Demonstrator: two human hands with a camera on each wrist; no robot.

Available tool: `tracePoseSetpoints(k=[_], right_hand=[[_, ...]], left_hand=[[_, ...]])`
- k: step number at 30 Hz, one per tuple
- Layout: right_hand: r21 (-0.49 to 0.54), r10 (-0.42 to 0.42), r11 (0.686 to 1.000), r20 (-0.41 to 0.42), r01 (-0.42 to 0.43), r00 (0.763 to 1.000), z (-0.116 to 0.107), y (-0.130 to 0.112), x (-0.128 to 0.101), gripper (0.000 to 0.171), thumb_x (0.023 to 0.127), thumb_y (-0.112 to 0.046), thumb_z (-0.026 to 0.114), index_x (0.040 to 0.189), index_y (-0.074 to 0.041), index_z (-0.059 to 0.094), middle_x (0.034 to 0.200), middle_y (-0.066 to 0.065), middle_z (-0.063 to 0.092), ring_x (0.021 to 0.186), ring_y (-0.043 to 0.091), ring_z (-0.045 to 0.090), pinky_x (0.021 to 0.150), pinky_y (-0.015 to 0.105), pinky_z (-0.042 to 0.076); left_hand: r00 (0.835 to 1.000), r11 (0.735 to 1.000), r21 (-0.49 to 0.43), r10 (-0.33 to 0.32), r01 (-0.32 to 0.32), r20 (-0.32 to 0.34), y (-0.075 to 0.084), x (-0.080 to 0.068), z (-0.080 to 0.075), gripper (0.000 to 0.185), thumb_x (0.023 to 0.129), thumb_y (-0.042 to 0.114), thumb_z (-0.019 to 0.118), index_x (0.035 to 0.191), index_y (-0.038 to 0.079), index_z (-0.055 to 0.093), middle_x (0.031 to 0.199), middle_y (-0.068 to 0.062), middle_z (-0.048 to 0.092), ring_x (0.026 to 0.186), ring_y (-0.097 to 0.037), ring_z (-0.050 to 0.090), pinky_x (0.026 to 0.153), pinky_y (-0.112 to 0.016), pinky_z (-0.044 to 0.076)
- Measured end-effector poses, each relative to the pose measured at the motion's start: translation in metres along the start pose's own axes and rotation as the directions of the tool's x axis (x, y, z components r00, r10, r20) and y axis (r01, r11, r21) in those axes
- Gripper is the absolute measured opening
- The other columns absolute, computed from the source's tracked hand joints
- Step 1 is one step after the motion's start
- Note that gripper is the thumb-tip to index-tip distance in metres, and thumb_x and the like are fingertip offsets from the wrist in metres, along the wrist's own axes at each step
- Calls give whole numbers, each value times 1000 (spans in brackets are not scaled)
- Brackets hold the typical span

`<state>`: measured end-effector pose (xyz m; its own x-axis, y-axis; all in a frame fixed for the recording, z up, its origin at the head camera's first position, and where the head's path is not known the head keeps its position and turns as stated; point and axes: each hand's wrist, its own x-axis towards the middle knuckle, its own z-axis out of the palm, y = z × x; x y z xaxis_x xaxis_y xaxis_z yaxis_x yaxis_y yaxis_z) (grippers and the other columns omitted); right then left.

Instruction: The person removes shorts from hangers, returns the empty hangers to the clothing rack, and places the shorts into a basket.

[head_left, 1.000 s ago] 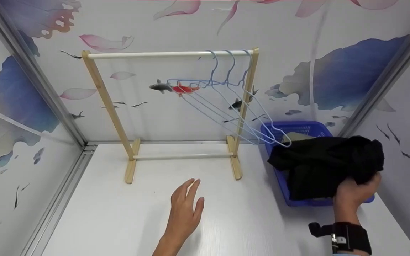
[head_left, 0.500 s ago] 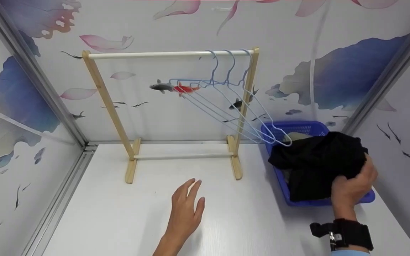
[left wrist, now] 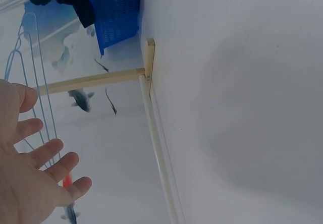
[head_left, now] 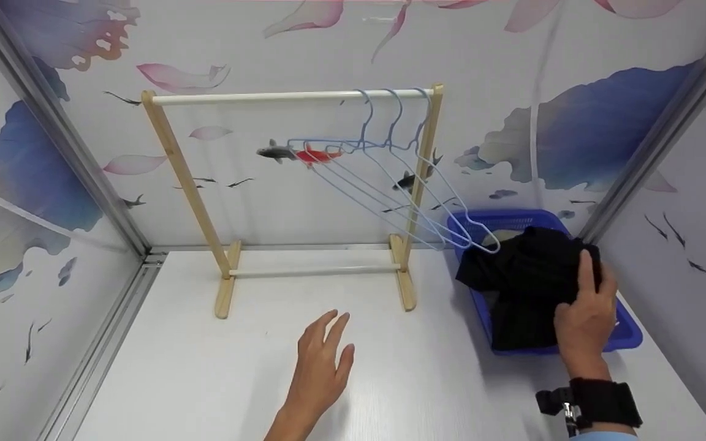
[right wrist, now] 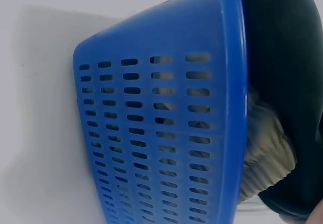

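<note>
My right hand (head_left: 586,321) rests against the right end of a bunched black garment (head_left: 531,263), its index finger lying extended along the cloth. That garment lies across the top of a blue plastic basket (head_left: 629,340) and hangs over its near rim. In the right wrist view, a beige piece of fabric with a gathered band (right wrist: 270,148) shows under the dark cloth; only a sliver of the hand appears at the lower corner. Over the white table, my left hand (head_left: 319,367) is held with fingers spread and nothing in them, also plain in the left wrist view.
A rack with wooden posts (head_left: 189,184) and a white top rail (head_left: 249,97) stands at the back. Several blue wire hangers (head_left: 399,116) hang at its right end, their lower corners reaching over the basket. Patterned panels with metal frame bars (head_left: 653,131) enclose the table.
My right hand has swung leftward and turned from under the black garment to its right side. The garment's right end has folded in to the left. My left hand stays put.
</note>
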<state>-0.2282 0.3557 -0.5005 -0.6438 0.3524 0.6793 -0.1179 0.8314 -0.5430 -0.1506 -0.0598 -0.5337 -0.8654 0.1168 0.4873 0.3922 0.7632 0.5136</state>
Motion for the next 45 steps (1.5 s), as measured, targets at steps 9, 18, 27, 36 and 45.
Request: tracePoseSetpoints(k=[9,18,27,36,45], right_hand=[[-84,-180,978,108,190,978,4,-1,2,87,69,29,59,147,-7,56,151,32,41,120,64,40,98,77,33],[-185,-217,941,306,282,927,6,-19,-2,90,70,5,86,149,2,45,153,36,32,130,66,31,96,81,28],[-283,-190,902,420,327,887,13,-11,-11,102,70,-29,96,150,5,43,153,37,34,130,65,33,93,85,31],[-340,-152,875,485,346,861,18,1,-14,101,71,-32,94,149,8,44,151,39,35,128,67,35,88,87,33],[-359,-65,875,578,325,814,23,8,-12,94,80,-31,88,149,11,40,151,40,30,130,67,32,87,88,32]], left_hand=[[1000,1000,-9,23,-22,4,-1,-2,3,44,102,20,64,143,4,58,143,-18,53,133,-38,49,107,-62,41],[998,1000,-9,-3,4,66,1,-1,5,45,104,24,61,145,6,56,145,-18,51,137,-37,47,111,-62,38],[995,999,24,37,-40,92,6,0,13,46,105,28,60,146,8,55,146,-15,49,136,-33,47,112,-59,38],[986,992,70,94,-104,137,14,2,26,46,104,26,60,146,8,55,146,-14,49,134,-28,47,112,-54,39],[970,984,79,144,-162,194,23,3,40,46,104,26,59,146,8,55,145,-13,49,134,-28,47,111,-53,39]])
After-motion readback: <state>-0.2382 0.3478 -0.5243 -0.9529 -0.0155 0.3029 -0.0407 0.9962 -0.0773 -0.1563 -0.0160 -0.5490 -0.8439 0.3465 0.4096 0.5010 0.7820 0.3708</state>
